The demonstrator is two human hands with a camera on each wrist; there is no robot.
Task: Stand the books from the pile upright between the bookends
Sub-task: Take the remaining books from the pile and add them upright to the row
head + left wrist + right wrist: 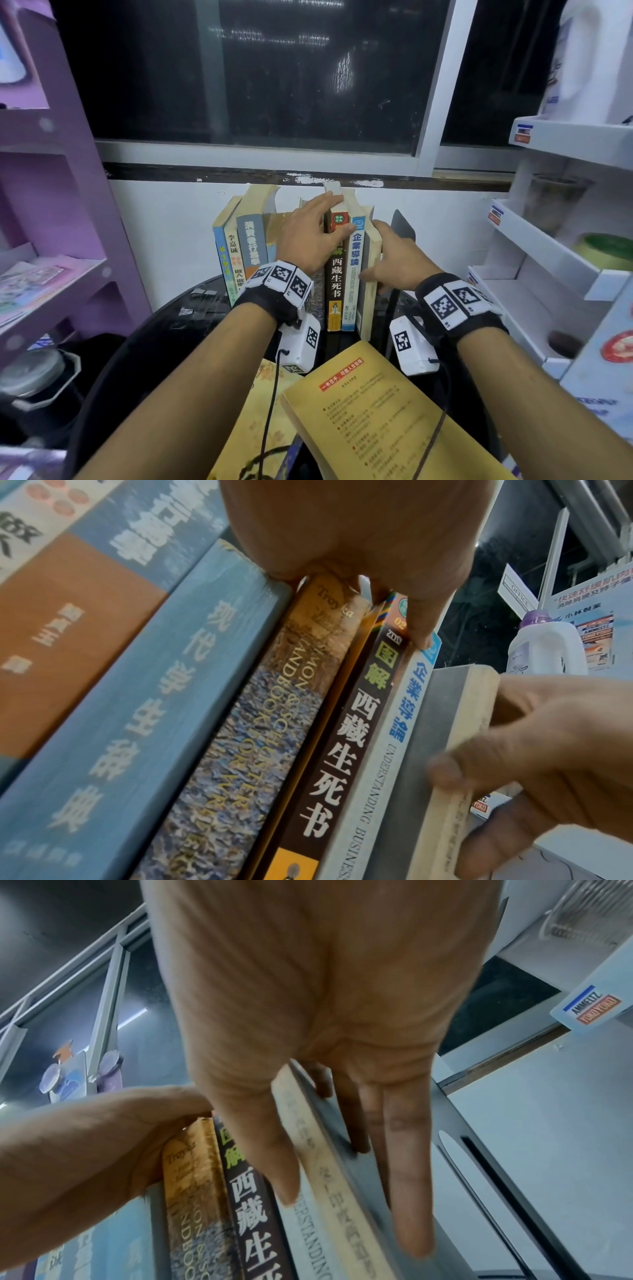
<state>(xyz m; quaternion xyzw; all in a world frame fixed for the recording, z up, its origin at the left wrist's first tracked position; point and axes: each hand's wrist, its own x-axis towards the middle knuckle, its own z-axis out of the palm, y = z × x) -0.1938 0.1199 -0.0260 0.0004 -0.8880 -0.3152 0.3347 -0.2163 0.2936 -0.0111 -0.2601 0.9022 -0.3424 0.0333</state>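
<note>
A row of books stands upright on the round black table (154,342). My left hand (315,236) reaches over the tops of the middle ones, its thumb on the spine of the dark brown book (337,274) (346,750). My right hand (390,257) pinches the rightmost grey book (372,274) (329,1177), which stands with its cream page edge to the front. The thumb lies on the left side and the fingers (407,1177) flat on the right cover. The black bookend (406,226) (496,1177) is just right of it. A yellow book (359,418) tops the flat pile near me.
A purple shelf unit (51,205) stands at the left and a white display rack (548,257) at the right, both close to the table. The wall and a dark window are right behind the books. A lidded jar (34,377) sits low on the left.
</note>
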